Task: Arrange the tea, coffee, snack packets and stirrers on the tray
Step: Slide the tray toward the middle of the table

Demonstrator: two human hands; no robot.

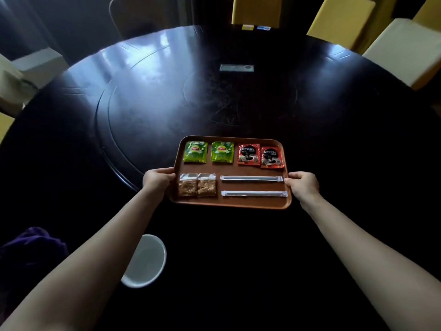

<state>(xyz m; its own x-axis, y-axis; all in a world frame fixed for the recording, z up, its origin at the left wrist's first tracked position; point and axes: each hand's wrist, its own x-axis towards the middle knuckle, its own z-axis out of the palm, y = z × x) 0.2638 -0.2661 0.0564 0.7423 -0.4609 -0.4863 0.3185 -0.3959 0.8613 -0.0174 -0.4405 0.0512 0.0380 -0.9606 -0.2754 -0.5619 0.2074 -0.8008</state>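
Note:
A brown tray (230,203) lies on the dark round table. Along its far row are two green tea packets (195,152) (222,152) on the left and two red coffee packets (249,154) (272,157) on the right, the coffee packets slightly overlapping. In the near row, two clear snack packets (188,184) (207,184) lie side by side at the left, and two white wrapped stirrers (251,178) (254,193) lie parallel at the right. My left hand (157,179) grips the tray's left edge. My right hand (302,185) grips its right edge.
A white bin or cup (146,261) stands below the table's near edge at the left. Yellow and cream chairs (341,20) ring the far side. A silver plate (236,67) sits at the table's (119,103) centre. A purple cloth (33,242) lies at the lower left.

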